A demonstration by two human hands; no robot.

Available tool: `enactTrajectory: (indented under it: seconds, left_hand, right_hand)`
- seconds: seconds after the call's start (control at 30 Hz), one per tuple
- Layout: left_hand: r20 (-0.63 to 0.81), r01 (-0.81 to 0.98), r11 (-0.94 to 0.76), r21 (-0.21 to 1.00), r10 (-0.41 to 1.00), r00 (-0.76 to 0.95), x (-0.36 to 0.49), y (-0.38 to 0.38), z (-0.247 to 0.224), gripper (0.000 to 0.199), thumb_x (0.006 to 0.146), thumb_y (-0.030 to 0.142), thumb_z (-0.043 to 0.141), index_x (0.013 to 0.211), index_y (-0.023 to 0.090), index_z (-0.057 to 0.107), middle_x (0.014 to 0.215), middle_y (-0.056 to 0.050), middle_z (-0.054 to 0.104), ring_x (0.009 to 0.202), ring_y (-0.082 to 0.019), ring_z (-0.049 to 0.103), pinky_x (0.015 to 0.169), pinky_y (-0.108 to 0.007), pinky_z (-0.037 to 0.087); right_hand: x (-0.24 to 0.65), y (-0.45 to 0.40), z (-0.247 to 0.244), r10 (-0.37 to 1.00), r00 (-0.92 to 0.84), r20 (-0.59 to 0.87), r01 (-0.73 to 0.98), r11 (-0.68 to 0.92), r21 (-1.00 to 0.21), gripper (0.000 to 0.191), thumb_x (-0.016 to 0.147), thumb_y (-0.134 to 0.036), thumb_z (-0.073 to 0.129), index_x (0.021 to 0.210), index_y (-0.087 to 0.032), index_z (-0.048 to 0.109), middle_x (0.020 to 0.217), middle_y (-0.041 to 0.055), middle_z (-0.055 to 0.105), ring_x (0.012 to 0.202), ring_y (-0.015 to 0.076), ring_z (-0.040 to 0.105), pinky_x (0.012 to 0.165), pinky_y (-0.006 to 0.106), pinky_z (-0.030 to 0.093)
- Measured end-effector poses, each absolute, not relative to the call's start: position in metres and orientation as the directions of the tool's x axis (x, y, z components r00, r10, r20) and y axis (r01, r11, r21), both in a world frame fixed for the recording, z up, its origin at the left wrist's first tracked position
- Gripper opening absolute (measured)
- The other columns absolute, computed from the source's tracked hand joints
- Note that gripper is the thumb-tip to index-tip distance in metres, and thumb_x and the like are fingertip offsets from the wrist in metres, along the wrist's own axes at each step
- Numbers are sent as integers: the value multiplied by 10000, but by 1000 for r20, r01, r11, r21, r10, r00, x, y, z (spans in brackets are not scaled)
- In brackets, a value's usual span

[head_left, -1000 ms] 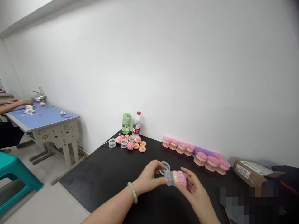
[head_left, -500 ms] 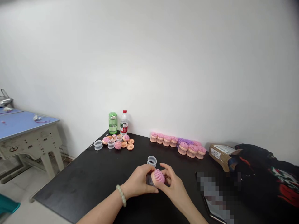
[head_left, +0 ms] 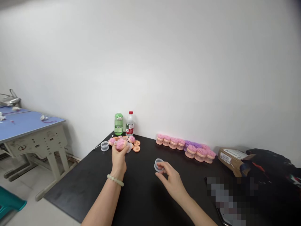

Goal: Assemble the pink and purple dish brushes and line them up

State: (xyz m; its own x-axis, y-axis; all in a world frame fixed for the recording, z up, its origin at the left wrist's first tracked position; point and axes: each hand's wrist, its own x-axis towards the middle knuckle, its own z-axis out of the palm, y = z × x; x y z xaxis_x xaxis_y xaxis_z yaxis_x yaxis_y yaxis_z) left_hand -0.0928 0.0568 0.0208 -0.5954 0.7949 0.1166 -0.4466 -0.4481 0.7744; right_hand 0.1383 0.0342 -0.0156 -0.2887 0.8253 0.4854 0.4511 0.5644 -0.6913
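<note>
My left hand (head_left: 119, 161), with a pale green bead bracelet on its wrist, is closed around a scalp brush head (head_left: 120, 144) with pink soft bristles and a peach base. It is over the cluster of loose parts at the far left of the black table. A translucent piece (head_left: 129, 147) shows right beside its fingers; whether it is held or lies behind them, I cannot tell. Nearer the middle, a clear spool-shaped cup (head_left: 158, 165) stands on the table. My right hand (head_left: 171, 179) reaches to its right side, thumb and fingers apart, fingertips overlapping the rim.
Peach discs (head_left: 136, 148) and another clear cup (head_left: 104, 146) lie in the cluster. Behind stand a green bottle (head_left: 118, 124) and a red-capped water bottle (head_left: 129, 124). Pink and purple brushes (head_left: 174, 143) line the wall. To the right are a cardboard box (head_left: 231, 160) and dark cloth (head_left: 270, 175).
My hands have parted. The left carried the pink brush head away to the far left, over the loose parts. My right hand let go of it and moved to the clear cup.
</note>
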Motion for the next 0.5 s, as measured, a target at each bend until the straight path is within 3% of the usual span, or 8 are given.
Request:
enactTrajectory:
  seconds: [0.07, 0.17, 0.27, 0.37, 0.5]
  left_hand:
    - [76, -433, -481, 762, 731, -679, -103, 62, 18, 438, 574, 137, 827, 939, 186, 590, 930, -15, 688, 877, -169, 671, 808, -291, 505]
    - [10, -447, -478, 756, 692, -722, -109, 68, 12, 395, 581, 106, 824, 883, 175, 578, 852, 5, 677, 778, -147, 666, 741, -272, 508]
    - [-27, -486, -460, 743, 705, -709, -108, 71, 8, 384, 586, 77, 821, 868, 171, 578, 836, 9, 678, 727, -126, 660, 695, -246, 506]
    - [-37, -540, -430, 723, 757, -652, -104, 70, 9, 387, 586, 57, 813, 871, 169, 576, 829, -6, 686, 723, -138, 675, 680, -249, 523]
    - [-53, -607, -364, 707, 828, -558, -101, 66, 12, 396, 585, 59, 815, 858, 172, 551, 788, -14, 676, 699, -151, 688, 658, -260, 542]
  right_hand:
    - [120, 46, -1, 776, -404, 484, 536, 629, -562, 254, 860, -218, 547, 1107, -235, 604, 1149, 82, 634, 929, 209, 651, 837, 370, 553]
    - [85, 78, 11, 788, -493, 369, 666, 614, -424, 319, 850, -172, 572, 1163, -230, 597, 1327, 91, 569, 1231, 247, 532, 975, 377, 496]
    - [44, 114, 8, 824, -475, 309, 728, 565, -389, 394, 810, -181, 651, 1199, -180, 592, 1318, 126, 580, 1231, 276, 534, 1028, 388, 442]
    - [11, 139, -3, 885, -390, 255, 810, 461, -362, 418, 785, -209, 694, 1178, -105, 596, 1203, 203, 629, 1135, 342, 582, 953, 446, 459]
    - [-7, 148, -15, 908, -333, 256, 851, 406, -334, 240, 827, -186, 641, 1055, -110, 631, 1075, 191, 673, 1092, 334, 584, 918, 442, 441]
